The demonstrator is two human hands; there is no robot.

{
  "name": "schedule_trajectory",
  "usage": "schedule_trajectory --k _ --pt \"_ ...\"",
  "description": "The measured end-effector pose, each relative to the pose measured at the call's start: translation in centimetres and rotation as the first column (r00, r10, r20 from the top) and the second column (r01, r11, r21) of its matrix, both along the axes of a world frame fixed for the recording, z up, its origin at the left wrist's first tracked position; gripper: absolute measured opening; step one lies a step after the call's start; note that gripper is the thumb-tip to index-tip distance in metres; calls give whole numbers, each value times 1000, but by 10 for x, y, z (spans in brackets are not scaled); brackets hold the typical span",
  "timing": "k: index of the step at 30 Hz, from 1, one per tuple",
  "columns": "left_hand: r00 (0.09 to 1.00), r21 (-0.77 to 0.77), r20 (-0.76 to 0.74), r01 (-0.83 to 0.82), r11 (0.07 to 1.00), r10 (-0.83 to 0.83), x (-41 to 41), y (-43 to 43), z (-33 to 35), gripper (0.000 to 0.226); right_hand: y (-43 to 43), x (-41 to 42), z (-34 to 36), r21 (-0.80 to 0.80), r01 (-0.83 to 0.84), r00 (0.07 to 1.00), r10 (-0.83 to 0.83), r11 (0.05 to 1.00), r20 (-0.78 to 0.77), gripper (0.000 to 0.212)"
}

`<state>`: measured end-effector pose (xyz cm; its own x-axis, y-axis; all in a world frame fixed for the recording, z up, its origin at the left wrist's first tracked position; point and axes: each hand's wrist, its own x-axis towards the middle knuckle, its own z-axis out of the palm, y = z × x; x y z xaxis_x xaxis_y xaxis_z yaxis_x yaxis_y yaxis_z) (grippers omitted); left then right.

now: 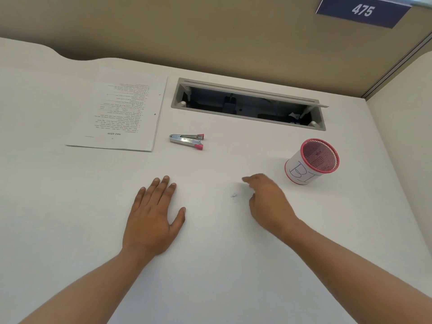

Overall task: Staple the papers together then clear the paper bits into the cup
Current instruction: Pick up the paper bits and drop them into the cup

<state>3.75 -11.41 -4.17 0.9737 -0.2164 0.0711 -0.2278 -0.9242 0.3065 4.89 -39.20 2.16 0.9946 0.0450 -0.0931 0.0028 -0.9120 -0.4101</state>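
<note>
White desk (210,265) fills most of what I see, backed by a beige partition (210,31) with a dark sign (362,11) reading 475 at the upper right. Set into the far part of the desk is a grey cable hatch (247,106), its flap up and the inside dark.

The papers (121,108) lie flat at the far left, their print upside down to me. Near their right edge, not touching them, the stapler (187,141) rests on its side, silver with pink ends. The cup (312,161) stands well over to the right: pink mesh, wrapped in white paper with blue letters on it.

My left hand (152,216) lies palm-down on the desk, fingers straight and a little spread, thumb out to the side, holding nothing. My right hand (268,202) is near the cup but apart from it, fingers pointing left. They are blurred, so I cannot tell whether they are loose or pinched together.

The paper bits (234,195) are a small greyish speck on the desk between my hands, just left of my right hand.
</note>
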Motion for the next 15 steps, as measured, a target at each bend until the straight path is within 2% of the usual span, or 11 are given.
schedule_trajectory --k 3,5,8,11,15 --pt "1000 6 -5 -1 1000 1 0 0 0 67 -4 5 4 -98 160 984 -167 982 -66 48" --pt "1000 9 -10 -2 1000 2 0 0 0 67 3 2 6 -163 162 979 -179 973 -99 41" --pt "1000 9 -11 -2 1000 2 0 0 0 67 23 -5 4 -219 66 990 -92 973 -110 38" --pt "1000 7 -12 -3 1000 3 0 0 0 67 36 -7 2 -156 19 990 -40 988 -135 40" --pt "1000 1 -11 -3 1000 3 0 0 0 67 29 -1 8 -43 122 983 -127 992 -131 32"
